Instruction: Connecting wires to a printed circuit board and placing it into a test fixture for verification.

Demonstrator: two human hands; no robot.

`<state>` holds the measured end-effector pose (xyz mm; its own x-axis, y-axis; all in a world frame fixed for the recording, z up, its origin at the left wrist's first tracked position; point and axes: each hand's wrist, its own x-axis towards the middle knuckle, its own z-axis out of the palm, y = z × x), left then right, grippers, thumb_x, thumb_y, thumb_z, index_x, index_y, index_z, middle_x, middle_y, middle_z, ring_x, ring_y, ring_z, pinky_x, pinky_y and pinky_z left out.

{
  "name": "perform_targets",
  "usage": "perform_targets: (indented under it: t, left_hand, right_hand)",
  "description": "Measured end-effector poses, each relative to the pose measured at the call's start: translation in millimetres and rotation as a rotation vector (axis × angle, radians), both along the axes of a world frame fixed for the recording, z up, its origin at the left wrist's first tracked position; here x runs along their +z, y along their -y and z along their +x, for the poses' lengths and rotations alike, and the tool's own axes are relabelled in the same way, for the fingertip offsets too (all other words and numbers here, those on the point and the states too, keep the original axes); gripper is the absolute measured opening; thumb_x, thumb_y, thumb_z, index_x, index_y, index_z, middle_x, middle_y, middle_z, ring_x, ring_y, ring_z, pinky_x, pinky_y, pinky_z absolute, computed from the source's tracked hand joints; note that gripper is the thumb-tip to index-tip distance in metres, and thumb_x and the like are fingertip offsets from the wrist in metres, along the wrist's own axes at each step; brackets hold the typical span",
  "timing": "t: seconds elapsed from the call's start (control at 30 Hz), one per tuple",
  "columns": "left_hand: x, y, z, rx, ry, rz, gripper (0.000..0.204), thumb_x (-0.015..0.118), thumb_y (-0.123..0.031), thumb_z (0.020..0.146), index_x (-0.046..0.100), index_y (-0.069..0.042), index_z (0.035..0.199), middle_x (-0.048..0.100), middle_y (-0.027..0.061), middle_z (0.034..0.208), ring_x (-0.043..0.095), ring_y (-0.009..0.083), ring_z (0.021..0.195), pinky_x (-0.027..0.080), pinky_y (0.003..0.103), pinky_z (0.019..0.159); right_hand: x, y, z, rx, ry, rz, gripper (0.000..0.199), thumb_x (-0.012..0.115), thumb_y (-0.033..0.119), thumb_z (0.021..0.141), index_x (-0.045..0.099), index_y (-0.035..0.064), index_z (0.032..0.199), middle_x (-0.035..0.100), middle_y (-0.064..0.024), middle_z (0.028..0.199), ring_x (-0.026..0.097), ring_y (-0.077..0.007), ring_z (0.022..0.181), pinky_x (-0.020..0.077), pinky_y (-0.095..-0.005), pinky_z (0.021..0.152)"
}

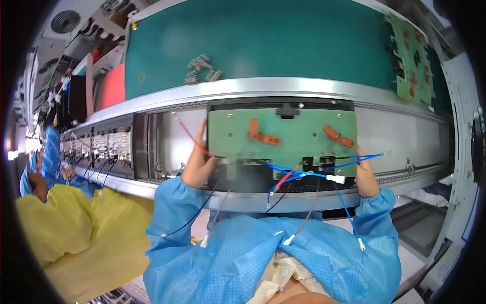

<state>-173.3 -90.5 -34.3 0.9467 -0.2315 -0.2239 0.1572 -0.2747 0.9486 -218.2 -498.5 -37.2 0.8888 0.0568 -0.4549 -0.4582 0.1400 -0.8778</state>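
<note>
Green panel: sitting right in front of me on the metal-railed track, flat green panel (298, 144) over a dark frame, one of my hands at each end.
My left hand: left hand (199, 163) is on the left edge, fingers lying up along the side, thumb bent in by the near corner, so yeah, I've got that end clasped.
My right hand: right hand (367, 175) is up against the right edge; blue wiring crosses in front of the fingers, so I honestly can't tell how tightly they're closed.
Orange bits: two orange clips (262, 138) on the panel face, one toward each end, both at a slant.
Wiring: kind of a mess. Blue leads (347, 163) bunch along the near edge with a white connector (335, 179) among them, a red lead (188, 132) sticks out past the left corner, and more thin wires hang toward my blue smock (243, 253).
Bench: dark green bench (283, 45) beyond the rail, with a small heap of metal parts (200, 70) on it and green boards (416, 66) over at the right.
Off to my left: more dark units (111, 144) on the track, and a co-worker's blue sleeve (51, 149) beside them.
</note>
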Motion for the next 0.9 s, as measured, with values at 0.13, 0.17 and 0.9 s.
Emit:
perform_targets:
  t: [0.13, 0.17, 0.9]
  left_hand:
    - [5, -12, 3, 0.013, -0.039, -0.032, 0.090, 0.047, 0.014, 0.077, -0.002, -0.014, 0.147, 0.051, 0.0162, 0.121, 0.055, 0.0183, 0.104, 0.044, 0.029, 0.086]
    - [6, -16, 4, -0.002, -0.032, -0.007, 0.090, 0.047, 0.014, 0.077, -0.002, -0.014, 0.147, 0.051, 0.0173, 0.123, 0.054, 0.0191, 0.107, 0.044, 0.029, 0.088]
    - [121, 74, 41, -0.840, 0.701, 0.909, 0.022, 0.065, -0.012, 0.076, 0.054, -0.004, 0.094, 0.060, 0.0080, 0.085, 0.062, 0.0296, 0.077, 0.051, 0.038, 0.065]
  right_hand:
    - [2, -9, 4, 0.142, 0.074, -0.041, 0.054, 0.048, 0.014, 0.093, 0.027, 0.0030, 0.141, 0.041, -0.0081, 0.135, 0.040, -0.0175, 0.122, 0.0329, -0.0292, 0.101]
    - [2, -10, 3, 0.164, 0.103, -0.050, 0.054, 0.048, 0.014, 0.093, 0.027, 0.0032, 0.141, 0.040, -0.0082, 0.136, 0.039, -0.0177, 0.123, 0.0324, -0.0293, 0.102]
    - [84, -92, 207, 1.295, 0.839, -0.797, 0.036, 0.059, 0.031, 0.086, 0.056, 0.0058, 0.112, 0.057, -0.0084, 0.077, 0.053, -0.0205, 0.068, 0.0434, -0.0330, 0.062]
